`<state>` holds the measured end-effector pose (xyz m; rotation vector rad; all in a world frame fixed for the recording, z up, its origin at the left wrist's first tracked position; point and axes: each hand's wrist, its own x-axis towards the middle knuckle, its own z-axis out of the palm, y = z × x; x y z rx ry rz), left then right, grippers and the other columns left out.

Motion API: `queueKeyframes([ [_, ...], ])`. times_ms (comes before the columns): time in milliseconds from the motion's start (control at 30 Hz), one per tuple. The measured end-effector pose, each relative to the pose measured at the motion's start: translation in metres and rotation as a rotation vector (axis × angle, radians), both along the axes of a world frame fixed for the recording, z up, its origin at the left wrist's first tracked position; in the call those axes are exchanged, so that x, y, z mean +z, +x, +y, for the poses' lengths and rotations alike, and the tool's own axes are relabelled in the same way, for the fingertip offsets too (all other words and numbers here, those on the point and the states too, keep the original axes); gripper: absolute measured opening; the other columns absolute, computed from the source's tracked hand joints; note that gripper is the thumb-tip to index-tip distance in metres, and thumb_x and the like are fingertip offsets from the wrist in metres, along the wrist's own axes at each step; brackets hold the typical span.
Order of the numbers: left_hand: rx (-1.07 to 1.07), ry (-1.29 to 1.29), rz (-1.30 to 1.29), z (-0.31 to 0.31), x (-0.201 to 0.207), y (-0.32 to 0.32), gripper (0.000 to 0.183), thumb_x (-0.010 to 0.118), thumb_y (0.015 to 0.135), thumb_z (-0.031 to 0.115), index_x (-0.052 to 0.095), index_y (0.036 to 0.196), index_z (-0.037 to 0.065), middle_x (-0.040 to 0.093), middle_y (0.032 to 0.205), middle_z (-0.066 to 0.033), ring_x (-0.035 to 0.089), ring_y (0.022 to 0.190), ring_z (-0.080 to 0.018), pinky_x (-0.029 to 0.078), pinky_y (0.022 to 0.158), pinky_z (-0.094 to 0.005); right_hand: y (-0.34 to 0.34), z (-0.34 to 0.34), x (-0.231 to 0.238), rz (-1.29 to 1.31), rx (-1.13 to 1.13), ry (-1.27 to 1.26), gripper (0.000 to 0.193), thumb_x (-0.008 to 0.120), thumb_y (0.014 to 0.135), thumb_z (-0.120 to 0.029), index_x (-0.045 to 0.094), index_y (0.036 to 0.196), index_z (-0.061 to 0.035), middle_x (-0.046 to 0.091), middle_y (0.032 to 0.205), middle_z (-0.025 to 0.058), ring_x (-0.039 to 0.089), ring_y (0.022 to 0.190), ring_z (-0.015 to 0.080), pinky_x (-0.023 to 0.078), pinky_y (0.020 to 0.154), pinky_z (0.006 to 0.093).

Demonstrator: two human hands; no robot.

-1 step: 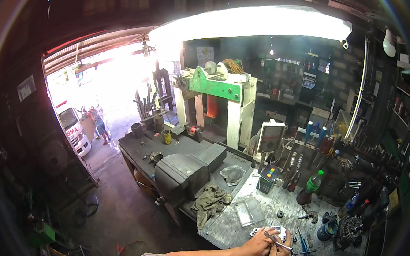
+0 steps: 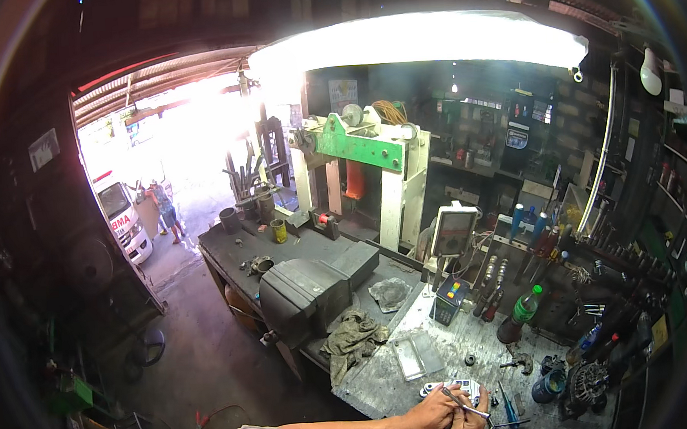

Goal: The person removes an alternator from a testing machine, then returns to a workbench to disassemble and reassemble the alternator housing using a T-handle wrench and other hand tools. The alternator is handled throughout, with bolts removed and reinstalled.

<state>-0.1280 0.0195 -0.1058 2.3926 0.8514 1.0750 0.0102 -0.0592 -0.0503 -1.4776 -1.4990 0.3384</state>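
Both my hands work close together over the near edge of the metal-topped bench (image 2: 370,390). A slim metal rod-like tool (image 2: 454,399) slants across them, its exact kind too small to tell. My left hand (image 2: 428,414) comes in from the left with bent fingers closed at the tool's upper end. My right hand (image 2: 466,425) is curled under and around the lower part, partly hidden by the tool and the left fingers. Just beyond the fingers lies a small whitish metal part (image 2: 466,385), half covered. A blue screwdriver (image 2: 508,405) rests on the bench right of my right hand.
Ahead lie a clear plastic case (image 2: 410,360), a dark ring (image 2: 469,359) and a crumpled rag (image 2: 353,336) beside a large vise (image 2: 305,291). At right stand a green-topped bottle (image 2: 523,314), a blue can (image 2: 548,387) and a round finned metal part (image 2: 588,387).
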Motion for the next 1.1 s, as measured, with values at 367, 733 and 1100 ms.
queueKeyframes([
  [367,-0.023,-0.056,-0.026,-0.003,0.012,-0.003,0.032,0.073,0.097,0.013,0.072,0.128,0.008,0.065,0.142,-0.0118,0.056,0.147,-0.0374,0.034,0.128,-0.0655,0.001,0.000,-0.005,-0.111,-0.031,0.192,0.027,0.068,0.107,-0.012,0.080,0.124,0.0064,0.078,0.122,0.0310,0.070,0.121,0.0545,0.052,0.115,0.0538],
  [733,-0.068,-0.029,-0.074,0.001,0.014,-0.002,0.021,0.073,0.095,0.013,0.075,0.115,0.010,0.072,0.125,-0.0060,0.064,0.133,-0.0323,0.035,0.127,-0.0649,0.002,-0.002,-0.010,-0.090,-0.059,0.042,0.026,0.071,0.106,-0.013,0.080,0.120,0.0059,0.063,0.150,0.0384,0.055,0.144,0.0553,0.044,0.124,0.0556],
  [1100,-0.023,0.006,0.054,0.004,0.020,-0.008,0.034,0.075,0.093,0.013,0.075,0.126,0.008,0.066,0.142,-0.0094,0.061,0.139,-0.0327,0.034,0.128,-0.0646,0.002,-0.003,-0.015,-0.083,-0.038,-0.024,0.031,0.067,0.108,-0.013,0.078,0.124,0.0111,0.063,0.149,0.0389,0.054,0.145,0.0575,0.041,0.127,0.0561],
])
